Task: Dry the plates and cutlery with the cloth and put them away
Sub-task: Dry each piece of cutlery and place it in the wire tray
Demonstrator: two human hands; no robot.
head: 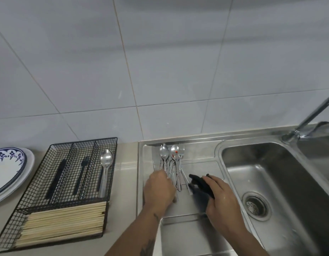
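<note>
At the draining board [197,204] beside the sink basin [267,182]: left hand [159,189] reaching into the bundle of spoons and forks [172,163], fingers curled down over the handle ends, though whether already pinching 1 piece cannot be told from this angle. Right hand [222,200] just beside it, clamped round the dark cloth [200,182], cloth tip pointing toward the handles. Cutlery lying with bowls and tines away from the person, near the tiled wall, handles running back toward both hands; long axis roughly in line with the left forearm. Left hand plainly the nearer, sitting right on the handles; cloth hand a little to the right, close but apart from the metal. Wire cutlery tray [67,182] well off to the left on the counter, already holding 1 spoon [105,163], dark-handled pieces and a stack of chopsticks [64,226]. Patterned plates [8,170] stacked at far left. Likely next: lifting 1 piece by its handle and drawing it rightward into the cloth, then carrying it left to the tray.
</note>
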